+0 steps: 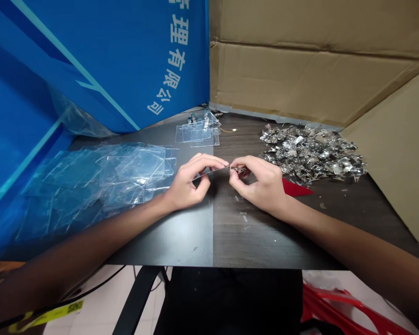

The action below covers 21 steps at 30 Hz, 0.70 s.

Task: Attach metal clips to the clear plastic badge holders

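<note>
Both hands closed in a fingertip pinch, mid-table. Left hand (pixel 190 180) grips a clear plastic sleeve (pixel 209 173) by one end; right hand (pixel 256 182) grips a metal clip (pixel 239 171) at the sleeve's other end, seemingly touching it, though fingers hide the join. Pair held just above the dark table (pixel 230 235), leaving both pieces free of the surface. Loose sleeves (pixel 101 181) spread left, by the left hand; a heap of clips (pixel 310 153) sits right, by the right hand, each supply on its own side
</note>
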Motion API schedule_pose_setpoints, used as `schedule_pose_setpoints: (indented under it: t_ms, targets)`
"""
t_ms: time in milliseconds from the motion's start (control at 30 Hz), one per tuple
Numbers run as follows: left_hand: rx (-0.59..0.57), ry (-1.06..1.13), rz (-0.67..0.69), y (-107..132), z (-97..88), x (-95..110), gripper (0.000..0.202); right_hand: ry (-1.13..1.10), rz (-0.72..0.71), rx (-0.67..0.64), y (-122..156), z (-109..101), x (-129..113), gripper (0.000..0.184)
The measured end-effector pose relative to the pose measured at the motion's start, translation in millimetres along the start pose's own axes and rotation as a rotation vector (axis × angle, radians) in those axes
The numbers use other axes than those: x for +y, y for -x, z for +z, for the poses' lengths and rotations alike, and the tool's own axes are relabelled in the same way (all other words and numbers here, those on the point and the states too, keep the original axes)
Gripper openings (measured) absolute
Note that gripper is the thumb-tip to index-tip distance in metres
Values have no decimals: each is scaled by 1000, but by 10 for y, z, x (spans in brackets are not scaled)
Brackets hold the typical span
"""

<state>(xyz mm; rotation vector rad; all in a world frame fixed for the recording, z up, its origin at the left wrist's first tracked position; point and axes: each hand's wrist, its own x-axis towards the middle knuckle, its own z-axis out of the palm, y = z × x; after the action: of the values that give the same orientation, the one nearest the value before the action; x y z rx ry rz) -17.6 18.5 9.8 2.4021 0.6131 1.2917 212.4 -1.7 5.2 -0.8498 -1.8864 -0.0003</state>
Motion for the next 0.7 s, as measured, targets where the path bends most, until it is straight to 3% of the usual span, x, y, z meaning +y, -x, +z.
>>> schedule_pose_setpoints:
  t_ms: [367, 533, 700]
  targets:
    - [-10, 33, -15, 7, 1, 19, 42, 7, 25, -98, -21, -34, -26, 12]
    - [-21, 15, -62, 8, -4, 35, 31, -6, -14, -106, -18, -35, -34, 13]
    - [16, 44, -26, -13, 8, 14, 22, -42, -79, -117, -16, -41, -43, 12]
